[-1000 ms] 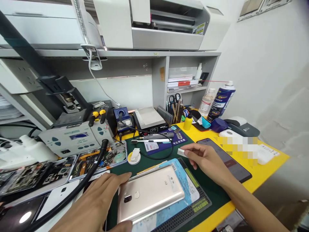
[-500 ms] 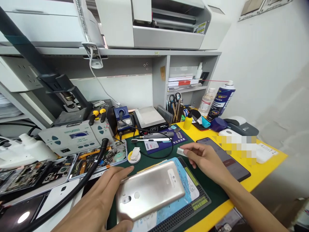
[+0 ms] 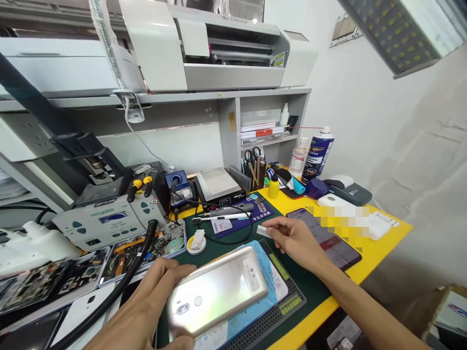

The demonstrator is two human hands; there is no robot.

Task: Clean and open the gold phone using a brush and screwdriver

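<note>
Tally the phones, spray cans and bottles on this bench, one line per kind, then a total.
Phones: 2, the gold phone held in the left hand, and the dark phone lying on the yellow table.
Spray cans: 1, the blue spray can.
Bottles: 2, the clear bottle and the yellow bottle.
Total: 5.
</note>
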